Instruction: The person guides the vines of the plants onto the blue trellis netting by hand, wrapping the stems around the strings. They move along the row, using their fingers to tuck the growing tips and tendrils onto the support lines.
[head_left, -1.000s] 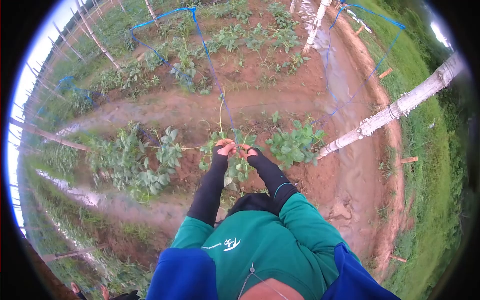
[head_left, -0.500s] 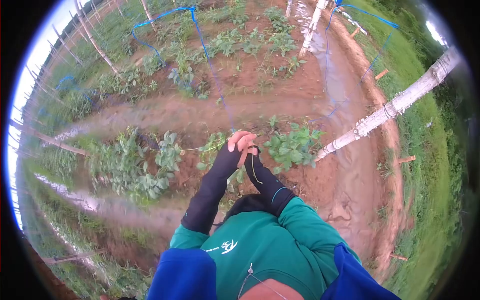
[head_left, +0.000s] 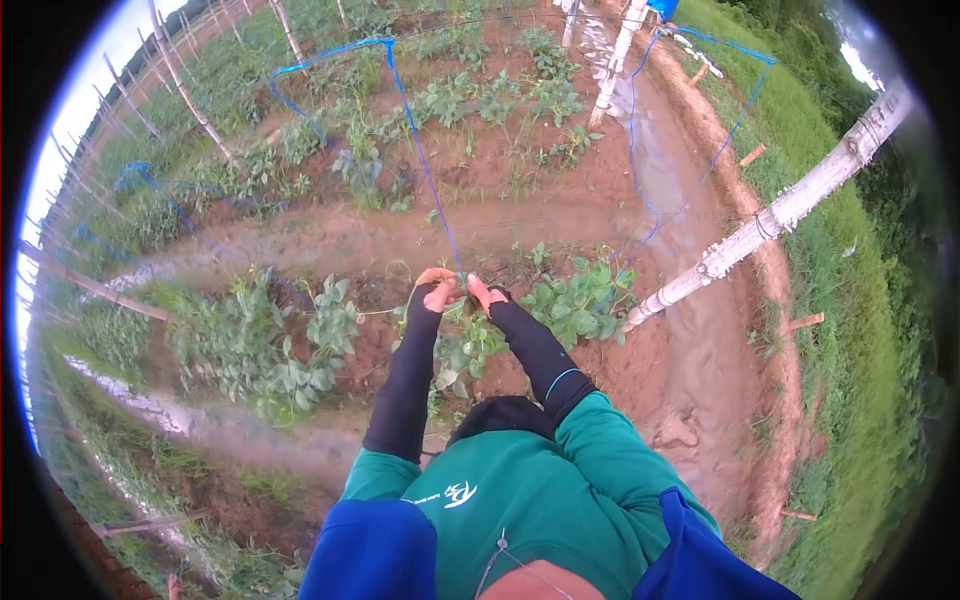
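My left hand [head_left: 437, 288] and my right hand [head_left: 484, 293], both in black fingerless sleeves, come close together over a bed of leafy plants. Their fingertips pinch around the lower end of a blue string [head_left: 428, 170], which slopes down from above into them. Thin green vine stems [head_left: 378, 312] pass close to my left hand; whether the fingers also hold a stem is too small to tell. Just below the hands grows a leafy vine plant [head_left: 468, 345]. A fuller leafy plant [head_left: 578, 303] stands right of my right hand.
A whitish wooden post [head_left: 770, 222] leans at the right beside a muddy, wet furrow [head_left: 690, 370]. More leafy plants [head_left: 265, 345] fill the bed at left. Another post [head_left: 617, 65] and blue string [head_left: 632, 130] stand farther off. Grass [head_left: 860, 400] borders the right side.
My hands have moved apart from their overlap, the left one shifting left, and now meet at the string's end. The thin stem that hung from the right hand no longer shows there.
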